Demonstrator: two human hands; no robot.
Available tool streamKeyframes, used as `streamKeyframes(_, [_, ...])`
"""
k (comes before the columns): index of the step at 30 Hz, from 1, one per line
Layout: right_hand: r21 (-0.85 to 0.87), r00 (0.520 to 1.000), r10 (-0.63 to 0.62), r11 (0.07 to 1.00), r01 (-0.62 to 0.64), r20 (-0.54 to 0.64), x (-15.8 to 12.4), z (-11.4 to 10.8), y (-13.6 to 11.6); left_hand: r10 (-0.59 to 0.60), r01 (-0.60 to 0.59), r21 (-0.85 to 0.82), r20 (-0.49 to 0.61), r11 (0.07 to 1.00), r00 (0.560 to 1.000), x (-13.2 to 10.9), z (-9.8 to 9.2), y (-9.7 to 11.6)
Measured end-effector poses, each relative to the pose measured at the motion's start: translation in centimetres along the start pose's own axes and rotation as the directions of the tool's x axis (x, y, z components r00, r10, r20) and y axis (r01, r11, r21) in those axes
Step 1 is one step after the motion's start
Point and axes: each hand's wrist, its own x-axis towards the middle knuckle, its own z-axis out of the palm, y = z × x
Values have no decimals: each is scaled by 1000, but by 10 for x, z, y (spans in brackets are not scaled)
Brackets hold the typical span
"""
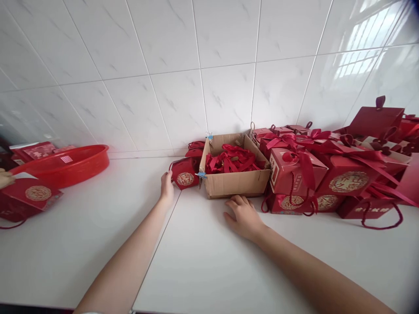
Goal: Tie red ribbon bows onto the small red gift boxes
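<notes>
Here our left hand (pixel 166 185) reaches out across the white counter (pixel 98 235) to a small red gift box (pixel 184 174) with a gold round emblem on its front, which stands against the left side of an open cardboard box (pixel 234 184). Our fingertips meet the small box at its left edge, but we cannot tell whether they have closed on it or only touch it. Our right hand (pixel 244 216) lies flat and spread on the counter, palm down, holding nothing, just in front of the cardboard box and close to its lower edge. Inside that box we see a tangle of red ribbons (pixel 233 159), and a blue clip (pixel 201 175) is fixed to its near left corner. To the right of it, a pile of red gift boxes (pixel 304 170) with ribbon bows and cord handles is stacked against the white tiled wall (pixel 203 65). Well apart, at the far left, a red plastic basin (pixel 68 165) sits on the counter, and in front of it lies another red gift bag (pixel 29 195), with another person's hand (pixel 5 178) just showing at the picture's edge.
</notes>
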Motion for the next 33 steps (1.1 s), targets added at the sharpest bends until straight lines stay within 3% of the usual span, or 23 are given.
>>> streamKeyframes(7, [6, 1000, 8, 1000, -8, 12, -1, -2, 0, 78, -57, 103, -214, 993, 974, 19, -26, 12])
streamKeyframes(11, [16, 1000, 7, 1000, -7, 16, -1, -2, 1, 178, -120, 244, -232, 962, 956, 21, -36, 13])
streamKeyframes(15, [29, 1000, 2, 1000, -2, 17, 0, -2, 2, 349, -265, 421, -136, 868, 927, 12, -33, 12])
streamKeyframes(18, [32, 1000, 1, 1000, -2, 15, -1, -2, 2, 452, -420, 511, 67, 750, 889, 0, -27, 12])
streamKeyframes(23, [30, 1000, -1, 1000, 1, 17, -1, -4, 1, 401, -553, 566, 381, 611, 833, -14, -16, 10])
streamKeyframes(27, [31, 1000, 1, 1000, -2, 18, -1, -4, 0, 313, -510, 629, 405, 586, 859, -14, -11, 6])
streamKeyframes(33, [25, 1000, 5, 1000, -6, 16, 0, -3, 1, 222, -369, 675, 297, 639, 929, -10, -15, 8])
